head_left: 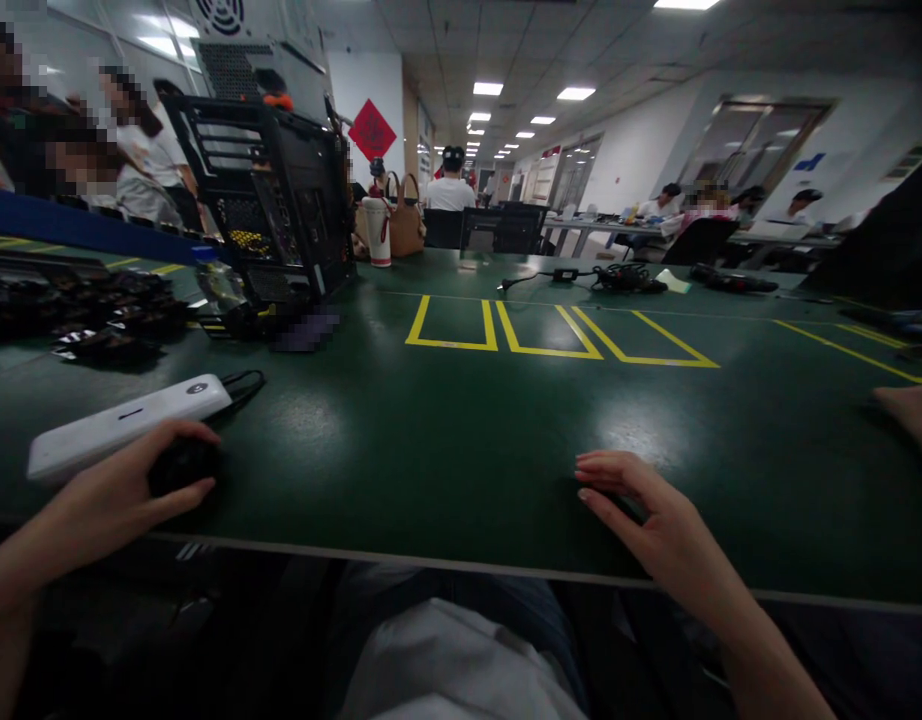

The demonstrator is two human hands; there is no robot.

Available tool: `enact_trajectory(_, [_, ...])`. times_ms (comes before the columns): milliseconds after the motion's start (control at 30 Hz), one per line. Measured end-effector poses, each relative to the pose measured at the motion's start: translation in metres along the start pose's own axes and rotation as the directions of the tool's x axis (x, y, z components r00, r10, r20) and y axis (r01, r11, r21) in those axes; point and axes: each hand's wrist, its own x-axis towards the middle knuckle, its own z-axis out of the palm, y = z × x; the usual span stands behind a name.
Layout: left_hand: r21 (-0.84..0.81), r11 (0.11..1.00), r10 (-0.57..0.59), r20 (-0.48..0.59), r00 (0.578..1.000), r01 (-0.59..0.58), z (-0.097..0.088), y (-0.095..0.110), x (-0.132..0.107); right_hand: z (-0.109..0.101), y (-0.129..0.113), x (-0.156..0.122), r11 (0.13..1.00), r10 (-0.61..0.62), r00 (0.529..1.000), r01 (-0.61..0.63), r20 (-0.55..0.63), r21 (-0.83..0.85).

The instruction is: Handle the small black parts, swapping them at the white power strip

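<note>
My left hand (142, 475) is at the left front of the green table (401, 450), its fingers and thumb curved round a small black rounded object (182, 465). That object's kind is not clear, as the hand partly covers it. Just behind the hand lies a long white device (131, 415) with rounded corners and a dark slot, and a black cord (245, 385) loops at its far end. My right hand (641, 505) rests on the bare tabletop near the front edge. Its fingers are slightly bent, with the thumb side apart and nothing between them.
A black computer case (281, 200) stands at the back left, near a bottle (217, 280) and a pile of black parts (78, 300). A white cup (377, 232), yellow tape outlines (453, 346) and black cables (618, 277) lie farther back. Another person's hand (915, 410) reaches in at right.
</note>
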Motion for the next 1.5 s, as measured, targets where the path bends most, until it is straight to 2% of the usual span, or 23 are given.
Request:
enact_trajectory(67, [-0.039,0.994,0.106,0.068,0.992,-0.104,0.008,0.036,0.021,-0.002,-0.009,0.010,0.996,-0.057,0.992,0.064,0.116,-0.055])
enact_trajectory(133, [-0.103,0.980,0.185,0.136,0.973,-0.172,0.019,0.076,0.049,-0.002,-0.018,0.026,0.986,-0.107,0.961,0.136,0.253,-0.099])
enact_trajectory(200, [-0.181,0.940,0.318,0.165,0.934,-0.288,0.032,0.116,0.080,0.001,-0.022,0.049,0.974,-0.145,0.926,0.196,0.348,-0.115])
enact_trajectory(267, [-0.237,0.891,0.426,0.133,0.895,-0.388,0.048,0.155,0.112,0.008,-0.019,0.078,0.971,-0.166,0.906,0.218,0.390,-0.095])
enact_trajectory(333, [-0.272,0.844,0.499,0.082,0.863,-0.463,0.065,0.191,0.141,0.020,-0.008,0.113,0.982,-0.153,0.915,0.185,0.374,-0.049])
enact_trajectory(400, [-0.272,0.816,0.530,-0.001,0.848,-0.510,0.081,0.222,0.164,0.033,0.005,0.148,0.993,-0.113,0.949,0.116,0.295,0.006])
enact_trajectory(467, [-0.254,0.794,0.553,-0.074,0.830,-0.552,0.095,0.246,0.180,0.046,0.018,0.179,0.994,-0.023,0.983,0.003,0.183,0.107])
enact_trajectory(533, [-0.227,0.785,0.568,-0.108,0.816,-0.577,0.104,0.262,0.191,0.056,0.028,0.202,0.943,0.094,0.985,-0.135,0.147,0.304])
enact_trajectory(600, [-0.210,0.783,0.573,-0.122,0.811,-0.585,0.111,0.270,0.195,0.063,0.033,0.214,0.833,0.186,0.969,-0.245,0.165,0.497])
enact_trajectory(667, [-0.221,0.771,0.578,-0.150,0.802,-0.597,0.114,0.272,0.196,0.067,0.035,0.216,0.731,0.212,0.958,-0.288,0.194,0.619])
enact_trajectory(767, [-0.267,0.713,0.615,-0.208,0.761,-0.649,0.114,0.267,0.192,0.067,0.034,0.207,0.672,0.202,0.957,-0.290,0.209,0.681])
enact_trajectory(867, [-0.288,0.655,0.670,-0.205,0.713,-0.699,0.111,0.261,0.184,0.066,0.031,0.195,0.679,0.181,0.956,-0.293,0.232,0.674])
enact_trajectory(967, [-0.295,0.634,0.700,-0.174,0.693,-0.715,0.107,0.257,0.176,0.067,0.030,0.186,0.707,0.122,0.968,-0.240,0.219,0.665])
enact_trajectory(1133, [-0.319,0.622,0.695,-0.196,0.692,-0.715,0.104,0.254,0.170,0.072,0.036,0.180,0.752,0.041,0.989,-0.124,0.143,0.647])
enact_trajectory(1333, [-0.357,0.608,0.697,-0.190,0.692,-0.710,0.104,0.252,0.172,0.072,0.039,0.179,0.837,-0.023,0.996,-0.028,0.086,0.547])
enact_trajectory(1500, [-0.256,0.675,0.659,-0.213,0.721,-0.692,0.106,0.254,0.173,0.071,0.038,0.179,0.845,-0.097,0.993,0.049,0.062,0.532])
